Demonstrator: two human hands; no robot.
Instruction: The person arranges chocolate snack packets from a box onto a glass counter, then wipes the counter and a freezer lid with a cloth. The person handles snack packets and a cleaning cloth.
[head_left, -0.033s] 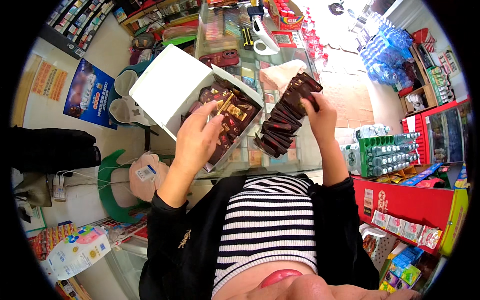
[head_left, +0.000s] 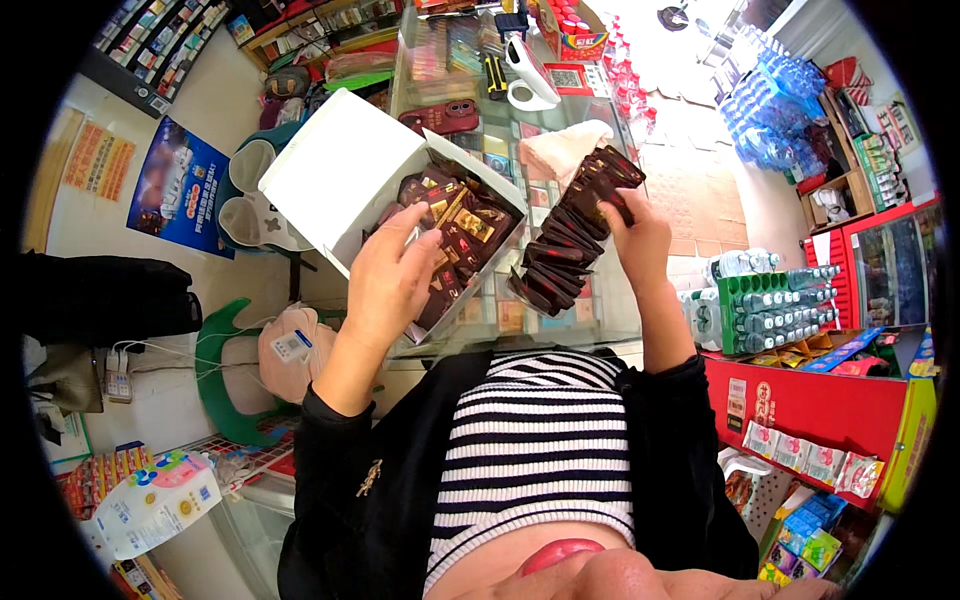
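The left hand (head_left: 385,278) has drawn back slightly and the right hand (head_left: 645,240) has eased a touch inward; the packets (head_left: 558,255) look unmoved. These dark sachets stand in a leaning, overlapping row on the glass bench (head_left: 618,322), and the right hand's thumb and fingers are clamped on those at the far end. The left hand has thumb and fingers apart over more sachets (head_left: 478,222) in the open white box (head_left: 345,170); whether it touches them I cannot tell. A light grip on the edges, with the row kept tight and even, should stop it fanning out or toppling. Beyond lie a pale cloth (head_left: 566,150) and a red phone (head_left: 442,117)
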